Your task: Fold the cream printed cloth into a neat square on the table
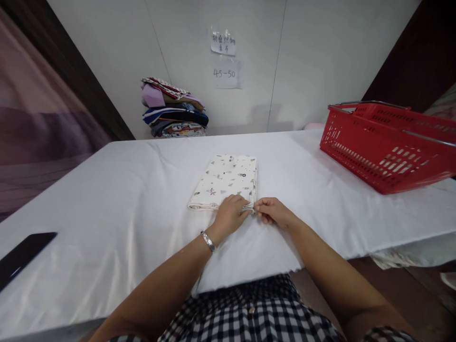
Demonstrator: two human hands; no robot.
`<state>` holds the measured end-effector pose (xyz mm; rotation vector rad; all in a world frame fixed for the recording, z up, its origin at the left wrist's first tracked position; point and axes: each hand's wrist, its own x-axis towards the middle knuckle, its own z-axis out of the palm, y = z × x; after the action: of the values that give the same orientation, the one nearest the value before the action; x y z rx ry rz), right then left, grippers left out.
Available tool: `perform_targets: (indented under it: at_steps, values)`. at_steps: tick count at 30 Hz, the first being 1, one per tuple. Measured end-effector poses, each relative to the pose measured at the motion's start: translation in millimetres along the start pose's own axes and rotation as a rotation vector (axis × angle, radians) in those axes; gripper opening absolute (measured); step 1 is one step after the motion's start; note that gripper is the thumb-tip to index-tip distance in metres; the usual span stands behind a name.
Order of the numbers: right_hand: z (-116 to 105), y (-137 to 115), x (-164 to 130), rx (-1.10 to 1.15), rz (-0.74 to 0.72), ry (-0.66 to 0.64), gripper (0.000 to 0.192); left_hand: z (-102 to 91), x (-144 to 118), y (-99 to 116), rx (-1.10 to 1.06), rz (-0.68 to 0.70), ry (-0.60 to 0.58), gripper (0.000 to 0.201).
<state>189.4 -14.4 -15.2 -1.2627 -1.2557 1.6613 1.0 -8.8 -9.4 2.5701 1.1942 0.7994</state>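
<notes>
- Here, the left hand lies palm down on the near edge of a folded cloth, fingers curled over that edge and pressing it to the worktop.
- The right hand sits just beside the left one, its fingertips pinched shut on the near right corner of the same cloth.
- The two hands almost touch at that corner.
- The cloth is cream with small scattered prints, folded into a neat rectangle; it stretches away from the hands, flat on the white cover of the worktop.
- A silver bracelet circles the left wrist.
- Well off to the right of the right hand, and farther back, a red plastic basket with metal handles stands on the worktop; from here I cannot tell what it holds.
- Far to the left of the left hand, at the near edge of the worktop, lies a dark flat phone.
- Beyond the hands and to the left, against the wall, a stack of folded fabrics in mixed colours rests at the far side.
- Two paper notes hang on the wall above, straight past the cloth.
- A checked shirt shows below the forearms.
</notes>
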Motion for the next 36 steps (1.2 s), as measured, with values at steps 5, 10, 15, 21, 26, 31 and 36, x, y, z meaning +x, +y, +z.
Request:
perform_targets:
  at_steps: [5, 10, 15, 21, 26, 31, 36]
  values:
    - [-1, -3, -5, -0.037, 0.013, -0.012, 0.013, 0.8, 3, 2, -0.011, -0.055, 0.036, 0.017]
    - [0, -6, -8, -0.141, 0.093, -0.011, 0.014, -0.1, 3, 3, -0.072, -0.083, 0.086, 0.019]
    - [2, -6, -8, -0.098, 0.100, -0.002, 0.019, 1.5, 2, 1, -0.056, -0.035, 0.085, 0.017]
    - [3, -6, -8, 0.007, 0.123, -0.028, 0.019, 3.6, 1, -1, -0.023, -0.024, 0.080, 0.016]
    - [6, -6, -6, 0.049, 0.122, 0.050, 0.013, 0.6, 0, 0, -0.013, 0.005, 0.052, 0.015]
    - [5, -2, -4, 0.023, 0.081, 0.059, 0.015, -2.3, -1, 0, -0.056, 0.045, 0.047, 0.011]
    - [-5, -3, -5, -0.010, 0.050, 0.104, 0.017, 0.4, 0, 0, -0.082, -0.037, 0.082, 0.018]
